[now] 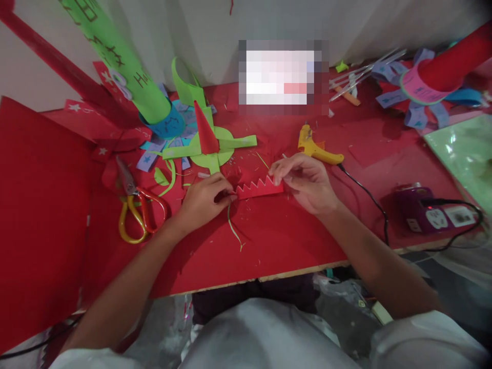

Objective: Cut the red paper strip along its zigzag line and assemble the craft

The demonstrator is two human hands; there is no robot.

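A red strip with a zigzag top edge (257,189) is stretched between my two hands, just above the red tabletop (269,236). Its left end is pinched by my left hand (207,200), and my right hand (305,182) grips the other end. Beyond the strip lies a green disc with several arms (226,138), and a red cone (206,130) stands on it. A thin green scrap (232,225) curls beneath my left hand. The yellow glue gun (317,146) lies behind my right hand, its cord running right.
Scissors (134,205) with red and yellow handles lie at left, beside a large red sheet (42,220). A green tube (130,66) rises at back left. A purple power box (421,210) sits at right, below a red tube with a pink collar (426,84).
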